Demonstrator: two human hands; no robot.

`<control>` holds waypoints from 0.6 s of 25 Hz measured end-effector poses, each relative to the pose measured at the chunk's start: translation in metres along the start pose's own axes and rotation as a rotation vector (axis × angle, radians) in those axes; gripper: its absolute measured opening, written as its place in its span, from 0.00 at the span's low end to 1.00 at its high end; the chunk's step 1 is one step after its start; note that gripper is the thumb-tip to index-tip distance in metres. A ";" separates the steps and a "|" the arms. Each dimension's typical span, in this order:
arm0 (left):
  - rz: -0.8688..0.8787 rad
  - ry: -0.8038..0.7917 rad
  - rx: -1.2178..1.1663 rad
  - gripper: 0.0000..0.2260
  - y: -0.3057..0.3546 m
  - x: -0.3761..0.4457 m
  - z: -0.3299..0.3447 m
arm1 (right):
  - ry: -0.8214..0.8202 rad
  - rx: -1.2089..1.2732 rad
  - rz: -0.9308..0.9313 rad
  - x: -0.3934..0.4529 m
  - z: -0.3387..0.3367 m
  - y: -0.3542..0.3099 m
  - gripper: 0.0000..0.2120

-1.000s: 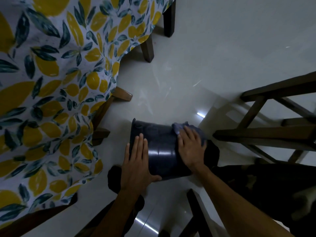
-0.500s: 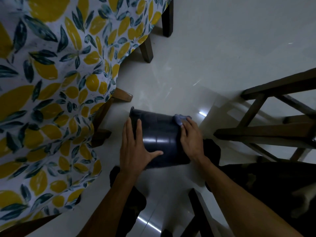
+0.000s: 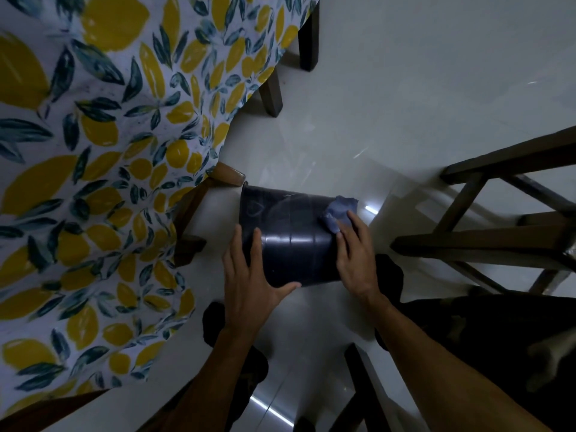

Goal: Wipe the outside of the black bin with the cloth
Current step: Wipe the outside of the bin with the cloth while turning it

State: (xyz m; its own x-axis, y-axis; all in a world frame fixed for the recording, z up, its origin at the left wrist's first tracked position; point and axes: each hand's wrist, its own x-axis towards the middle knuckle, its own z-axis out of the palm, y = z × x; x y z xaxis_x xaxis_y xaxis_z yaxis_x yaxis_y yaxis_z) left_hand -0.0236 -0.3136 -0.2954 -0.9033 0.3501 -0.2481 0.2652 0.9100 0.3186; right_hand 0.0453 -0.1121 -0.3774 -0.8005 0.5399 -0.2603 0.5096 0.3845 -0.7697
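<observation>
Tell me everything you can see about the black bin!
The black bin lies on its side on the pale shiny floor. It looks like glossy dark plastic with bands around it and faint smears. The left hand rests flat on it; the right hand presses a bluish cloth against its other end.

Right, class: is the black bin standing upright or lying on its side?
On its side. The black bin lies sideways, its curved wall facing up, with the left hand and right hand resting on it.
</observation>
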 end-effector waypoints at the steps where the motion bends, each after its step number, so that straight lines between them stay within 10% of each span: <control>1: -0.038 -0.013 0.013 0.61 0.004 0.003 -0.003 | -0.006 -0.012 -0.005 -0.004 -0.001 0.001 0.16; 9: -0.004 -0.204 0.268 0.66 0.013 0.029 -0.004 | -0.008 -0.260 -0.099 -0.047 -0.005 -0.007 0.17; 15: 0.074 -0.120 0.232 0.67 -0.013 0.005 0.014 | -0.324 -0.554 -0.613 -0.054 0.040 -0.041 0.25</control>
State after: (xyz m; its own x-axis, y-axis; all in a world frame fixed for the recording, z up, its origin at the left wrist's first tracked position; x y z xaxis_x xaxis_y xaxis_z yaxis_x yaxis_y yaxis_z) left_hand -0.0269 -0.3208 -0.3134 -0.8358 0.4285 -0.3431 0.4115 0.9028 0.1250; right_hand 0.0549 -0.1875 -0.3548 -0.9900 -0.0863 -0.1120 -0.0258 0.8891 -0.4570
